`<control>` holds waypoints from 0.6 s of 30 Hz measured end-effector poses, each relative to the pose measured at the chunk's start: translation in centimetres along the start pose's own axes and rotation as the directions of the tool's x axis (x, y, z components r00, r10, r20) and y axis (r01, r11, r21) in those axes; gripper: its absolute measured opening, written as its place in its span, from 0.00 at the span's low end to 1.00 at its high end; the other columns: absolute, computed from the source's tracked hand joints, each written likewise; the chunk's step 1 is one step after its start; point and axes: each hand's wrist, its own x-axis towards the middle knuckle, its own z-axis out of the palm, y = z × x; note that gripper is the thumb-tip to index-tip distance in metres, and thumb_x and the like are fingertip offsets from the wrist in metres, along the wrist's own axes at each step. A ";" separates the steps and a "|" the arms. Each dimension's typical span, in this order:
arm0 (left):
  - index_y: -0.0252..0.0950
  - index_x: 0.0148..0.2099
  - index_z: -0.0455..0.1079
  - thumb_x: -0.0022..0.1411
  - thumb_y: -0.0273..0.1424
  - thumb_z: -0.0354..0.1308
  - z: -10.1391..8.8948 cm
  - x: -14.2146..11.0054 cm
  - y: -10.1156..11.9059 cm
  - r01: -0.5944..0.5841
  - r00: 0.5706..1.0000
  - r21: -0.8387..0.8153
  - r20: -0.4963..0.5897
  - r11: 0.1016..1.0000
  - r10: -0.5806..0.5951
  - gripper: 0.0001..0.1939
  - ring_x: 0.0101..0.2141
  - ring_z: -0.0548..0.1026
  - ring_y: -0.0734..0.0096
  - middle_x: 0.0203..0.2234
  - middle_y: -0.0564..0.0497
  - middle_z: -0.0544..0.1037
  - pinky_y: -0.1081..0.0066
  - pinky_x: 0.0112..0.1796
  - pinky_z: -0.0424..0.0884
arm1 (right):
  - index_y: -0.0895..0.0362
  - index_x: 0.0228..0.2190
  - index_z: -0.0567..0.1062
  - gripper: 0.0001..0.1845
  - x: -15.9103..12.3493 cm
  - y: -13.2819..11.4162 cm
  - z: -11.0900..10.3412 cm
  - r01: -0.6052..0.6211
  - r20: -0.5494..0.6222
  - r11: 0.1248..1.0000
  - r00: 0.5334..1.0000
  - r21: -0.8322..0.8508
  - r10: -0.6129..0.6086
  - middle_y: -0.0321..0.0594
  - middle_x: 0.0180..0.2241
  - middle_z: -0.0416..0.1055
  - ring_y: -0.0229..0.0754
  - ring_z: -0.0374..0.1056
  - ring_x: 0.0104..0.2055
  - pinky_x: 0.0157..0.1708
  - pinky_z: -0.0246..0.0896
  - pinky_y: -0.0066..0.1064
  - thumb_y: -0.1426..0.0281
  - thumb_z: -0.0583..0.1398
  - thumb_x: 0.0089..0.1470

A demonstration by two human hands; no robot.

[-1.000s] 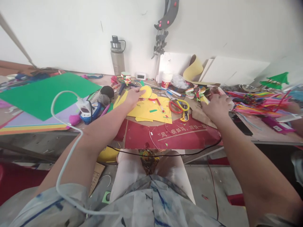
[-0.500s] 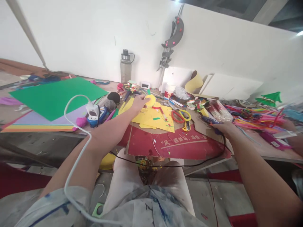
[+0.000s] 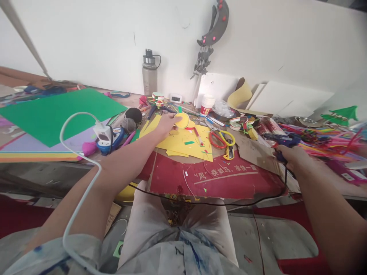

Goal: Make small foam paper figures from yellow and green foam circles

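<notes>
My left hand (image 3: 167,125) pinches a round yellow paper piece (image 3: 182,121) by its left edge, above yellow paper sheets (image 3: 186,143) strewn with small green and red scraps. At the right, my right hand (image 3: 296,156) is wrapped round the handle of a dark blue glue gun (image 3: 286,139), whose nozzle points left. A black cord runs down from its handle. Between the hands lie scissors (image 3: 222,139) with red and yellow handles and a yellow utility knife (image 3: 229,152). Under the yellow sheets is a red cardboard sheet (image 3: 200,179) with printed characters.
At the back stand a grey bottle (image 3: 149,72) and paper cups (image 3: 207,105). On the left lie a green sheet (image 3: 63,110) and a white plug (image 3: 103,133) with its cable crossing my left arm. Colourful pipe cleaners (image 3: 329,141) are heaped at the right.
My right hand has picked up the glue gun from beside the plastic-wrapped bundle and moved it to the right, its cord trailing. My left hand still holds the yellow round. The camera view has shifted.
</notes>
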 end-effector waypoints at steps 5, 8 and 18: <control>0.32 0.31 0.74 0.52 0.28 0.79 0.3 -0.1 0.0 0.042 0.999 -0.026 0.019 0.999 -0.042 0.15 0.23 0.69 0.81 0.25 0.53 0.76 0.78 0.22 0.63 | 0.52 0.30 0.70 0.14 -2.7 -5.4 1.6 -0.131 -0.042 0.958 0.988 0.256 0.146 0.42 0.29 0.71 0.38 0.74 0.26 0.26 0.72 0.36 0.82 0.65 0.52; 0.32 0.30 0.73 0.53 0.24 0.77 0.6 -0.3 0.0 0.071 0.997 -0.058 0.035 0.996 -0.069 0.13 0.23 0.68 0.80 0.24 0.54 0.73 0.78 0.22 0.64 | 0.50 0.42 0.68 0.18 -4.6 -9.5 4.5 0.038 0.095 0.955 0.993 0.295 -0.069 0.42 0.33 0.77 0.41 0.76 0.27 0.32 0.75 0.39 0.76 0.67 0.54; 0.32 0.32 0.72 0.62 0.19 0.67 -0.2 0.3 0.0 0.116 0.989 -0.080 -0.084 0.990 -0.122 0.08 0.23 0.69 0.80 0.26 0.52 0.74 0.76 0.22 0.65 | 0.49 0.61 0.68 0.24 -6.8 -15.2 14.8 0.484 0.317 0.831 0.770 0.275 -0.553 0.51 0.54 0.77 0.58 0.77 0.53 0.54 0.78 0.57 0.65 0.61 0.64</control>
